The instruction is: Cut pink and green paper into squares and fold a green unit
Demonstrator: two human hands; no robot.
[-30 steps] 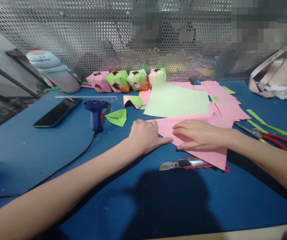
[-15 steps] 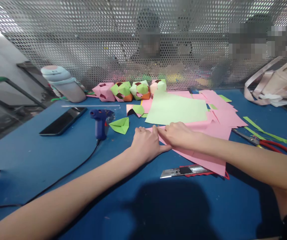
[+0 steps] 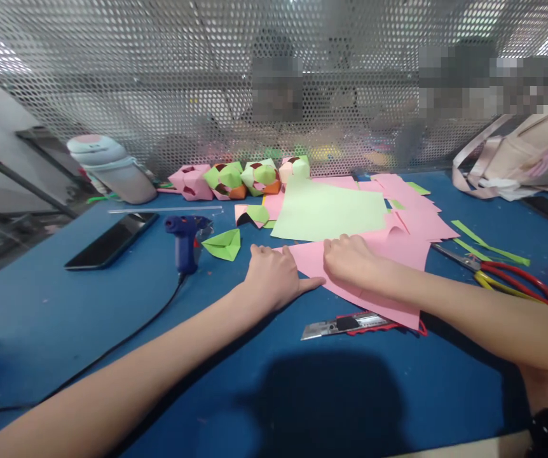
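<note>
A folded sheet of pink paper lies in front of me on the blue table, its pointed end toward the left. My left hand holds that end down, fingers curled and thumb stretched along the lower edge. Farther along the sheet, my right hand is closed and presses on the paper; its fingertips are hidden. Just below, a utility knife with a red handle lies partly under the sheet. A pale green sheet rests behind my hands.
To the left are a blue glue gun with a cord, a folded green paper piece and a phone. Several folded paper shapes line the back by a bottle. Scissors and green strips lie right.
My right hand has slid right along the pink paper, away from my left hand, leaving more of the sheet between them. My left hand stays at the pointed end. The view has shifted slightly.
</note>
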